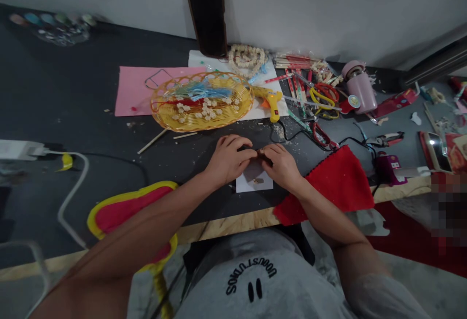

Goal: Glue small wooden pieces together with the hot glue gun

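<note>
both hands meet at the near middle of the table (73, 105), just above a small white paper (255, 185). the left hand (228, 159) and the right hand (281, 164) are curled narrow, fingertips pressed toward each other on a small piece (258, 152) pinched between them. most of that piece is hidden by the fingers, so what it is cannot be told. a tiny dark bit (258, 181) lies on the paper below.

the work looks like fine fingertip fitting or pressing. it would go best with the pinch low over the paper, so anything that slips lands there and not among the crumbs on the dark table. light, even pressure from both sides seems wise, since the piece is so small.

both forearms come in from the near edge and converge, wrists low, knuckles up, thumbs tucked under. the right forearm crosses a red cloth (339, 178) that hangs over the table edge. a yellow basket (156, 110) and a yellow glue gun (270, 101) lie beyond the hands, apart from them.
</note>
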`<state>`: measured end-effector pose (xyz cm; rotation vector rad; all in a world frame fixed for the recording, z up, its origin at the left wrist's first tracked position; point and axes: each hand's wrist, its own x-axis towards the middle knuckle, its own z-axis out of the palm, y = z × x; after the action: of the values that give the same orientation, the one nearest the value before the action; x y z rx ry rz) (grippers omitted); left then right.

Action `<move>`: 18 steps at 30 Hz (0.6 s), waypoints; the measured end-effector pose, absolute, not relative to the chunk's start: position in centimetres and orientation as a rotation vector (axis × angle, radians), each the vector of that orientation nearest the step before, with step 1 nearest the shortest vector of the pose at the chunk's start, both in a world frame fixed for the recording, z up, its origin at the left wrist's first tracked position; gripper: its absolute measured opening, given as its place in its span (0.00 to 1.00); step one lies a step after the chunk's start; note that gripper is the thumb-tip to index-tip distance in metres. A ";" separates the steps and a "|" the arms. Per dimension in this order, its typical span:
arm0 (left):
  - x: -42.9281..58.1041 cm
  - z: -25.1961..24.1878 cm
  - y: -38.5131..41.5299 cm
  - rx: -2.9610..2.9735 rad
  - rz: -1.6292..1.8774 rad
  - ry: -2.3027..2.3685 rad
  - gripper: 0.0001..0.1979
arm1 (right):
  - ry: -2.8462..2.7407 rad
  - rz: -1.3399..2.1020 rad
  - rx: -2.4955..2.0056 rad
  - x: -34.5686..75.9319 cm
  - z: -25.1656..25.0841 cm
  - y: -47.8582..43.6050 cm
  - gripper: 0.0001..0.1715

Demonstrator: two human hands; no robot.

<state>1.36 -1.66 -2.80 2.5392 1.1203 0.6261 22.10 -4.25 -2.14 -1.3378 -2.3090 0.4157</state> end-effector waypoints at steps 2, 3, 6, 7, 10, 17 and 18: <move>1.4 -2.8 -1.7 2.539 0.629 1.113 0.12 | -2.312 0.430 -1.352 22.1 -2.1 -4.2 0.12; 1.4 -2.8 -1.7 2.538 0.629 1.112 0.13 | -2.313 0.436 -1.356 22.1 -2.0 -4.2 0.12; 1.4 -2.8 -1.6 2.537 0.622 1.131 0.12 | -2.307 0.449 -1.346 22.2 -2.1 -4.2 0.13; 1.4 -2.8 -1.6 2.540 0.621 1.135 0.12 | -2.305 0.451 -1.342 22.2 -2.1 -4.2 0.13; 1.3 -2.9 -1.6 2.554 0.637 1.126 0.12 | -2.305 0.447 -1.330 22.2 -2.2 -4.2 0.13; 1.3 -2.8 -1.5 2.547 0.597 1.125 0.13 | -2.300 0.438 -1.304 22.3 -2.1 -4.2 0.12; 1.3 -2.8 -1.5 2.543 0.587 1.133 0.13 | -2.294 0.444 -1.296 22.4 -2.0 -4.2 0.12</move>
<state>1.28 -1.48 -2.80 2.5430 1.1332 0.5866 22.36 -4.23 -2.03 -1.2962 -2.2943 0.4443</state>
